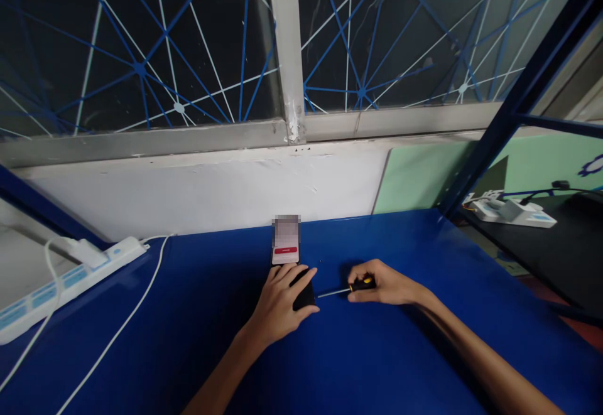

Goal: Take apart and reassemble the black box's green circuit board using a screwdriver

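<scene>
My left hand [282,305] presses down on a dark, box-like object [304,289], fingers over its top and thumb along its near right edge. Most of that object is hidden under the hand, so its kind is unclear. In my right hand [384,282] is a screwdriver [335,292] with a black and yellow handle, gripped between thumb and fingers. Its thin metal shaft points left, and the tip is at or very close to the dark object's right side. Just beyond my left fingers a phone [285,255] shows a lit screen, partly blurred.
A white power strip [70,283] lies along the left of the blue table [377,352], its white cable [127,317] running toward the front. Low wall and windows close off the back. Blue frame posts [509,113] rise at both sides; another power strip [516,211] sits on a dark table at right.
</scene>
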The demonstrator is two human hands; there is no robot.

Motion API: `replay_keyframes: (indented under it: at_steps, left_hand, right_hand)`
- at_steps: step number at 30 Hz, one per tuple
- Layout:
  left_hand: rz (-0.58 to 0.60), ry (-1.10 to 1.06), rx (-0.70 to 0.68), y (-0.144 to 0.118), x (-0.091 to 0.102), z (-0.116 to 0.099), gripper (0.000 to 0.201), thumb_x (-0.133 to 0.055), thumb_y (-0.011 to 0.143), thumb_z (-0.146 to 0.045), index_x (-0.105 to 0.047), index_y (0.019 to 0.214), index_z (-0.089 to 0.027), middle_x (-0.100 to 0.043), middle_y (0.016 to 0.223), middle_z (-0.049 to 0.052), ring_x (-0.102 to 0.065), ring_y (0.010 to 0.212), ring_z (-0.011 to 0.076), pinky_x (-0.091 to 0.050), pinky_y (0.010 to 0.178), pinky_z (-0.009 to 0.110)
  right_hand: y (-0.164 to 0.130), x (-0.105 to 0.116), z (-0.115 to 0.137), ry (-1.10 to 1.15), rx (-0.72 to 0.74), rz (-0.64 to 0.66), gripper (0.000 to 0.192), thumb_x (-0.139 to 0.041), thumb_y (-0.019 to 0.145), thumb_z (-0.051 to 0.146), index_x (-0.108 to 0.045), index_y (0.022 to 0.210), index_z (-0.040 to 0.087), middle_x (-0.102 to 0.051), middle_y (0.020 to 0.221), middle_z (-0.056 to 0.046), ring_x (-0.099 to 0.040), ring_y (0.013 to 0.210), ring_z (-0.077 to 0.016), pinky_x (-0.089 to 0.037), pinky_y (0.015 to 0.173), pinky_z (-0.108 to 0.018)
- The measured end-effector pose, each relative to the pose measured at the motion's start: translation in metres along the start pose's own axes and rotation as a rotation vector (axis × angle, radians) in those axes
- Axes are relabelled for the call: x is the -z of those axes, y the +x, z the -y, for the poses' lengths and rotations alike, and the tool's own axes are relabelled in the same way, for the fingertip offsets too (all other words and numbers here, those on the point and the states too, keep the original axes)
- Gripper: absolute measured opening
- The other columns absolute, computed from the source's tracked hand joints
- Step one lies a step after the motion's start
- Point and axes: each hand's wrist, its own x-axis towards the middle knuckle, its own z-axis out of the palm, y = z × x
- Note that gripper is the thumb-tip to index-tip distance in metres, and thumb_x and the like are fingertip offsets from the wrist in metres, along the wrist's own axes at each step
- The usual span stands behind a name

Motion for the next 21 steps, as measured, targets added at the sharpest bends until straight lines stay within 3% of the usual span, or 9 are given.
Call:
replay_keyframes:
  at_steps: [3, 8, 14, 21]
  left_hand:
    - [0.002, -0.004, 0.002, 0.0, 0.0, 0.0, 0.064, -0.076, 0.077, -0.037, -0.05, 0.134, -0.026, -0.06, 0.127, 0.009, -0.053, 0.118, 0.0307, -0.044, 0.097, 0.049]
    - [0.001, -0.001, 0.002, -0.001, -0.002, 0.0, 0.06, -0.075, 0.079, -0.038, -0.051, 0.133, -0.026, -0.06, 0.127, 0.009, -0.052, 0.119, 0.0309, -0.042, 0.098, 0.051]
    - [0.017, -0.011, 0.03, 0.0, -0.002, -0.003, 0.065, -0.074, 0.078, -0.041, -0.047, 0.136, -0.028, -0.06, 0.126, 0.008, -0.052, 0.118, 0.03, -0.043, 0.097, 0.049]
    - [0.141, -0.057, 0.042, 0.001, 0.022, -0.004, 0.069, -0.07, 0.079, -0.029, -0.04, 0.141, -0.032, -0.057, 0.129, 0.006, -0.053, 0.117, 0.0279, -0.045, 0.097, 0.046]
  right_hand:
    - [0.001, -0.002, -0.004, 0.073, -0.009, -0.024, 0.032, -0.078, 0.071, 0.04, -0.06, 0.081, 0.016, -0.048, 0.062, 0.006, -0.041, 0.054, -0.0076, -0.03, 0.051, -0.02]
    - [0.002, -0.003, -0.006, 0.234, -0.056, 0.061, 0.032, -0.073, 0.076, 0.044, -0.06, 0.073, 0.014, -0.056, 0.061, 0.002, -0.051, 0.052, -0.0096, -0.036, 0.051, -0.021]
    - [0.002, 0.002, -0.005, 0.085, -0.051, 0.055, 0.041, -0.066, 0.08, 0.054, -0.069, 0.073, 0.014, -0.055, 0.059, 0.001, -0.045, 0.051, -0.009, -0.031, 0.048, -0.022]
    - [0.0, 0.009, -0.007, -0.092, 0.007, -0.048, 0.051, -0.052, 0.088, 0.058, -0.067, 0.067, 0.014, -0.05, 0.059, 0.002, -0.036, 0.053, -0.0095, -0.028, 0.051, -0.024]
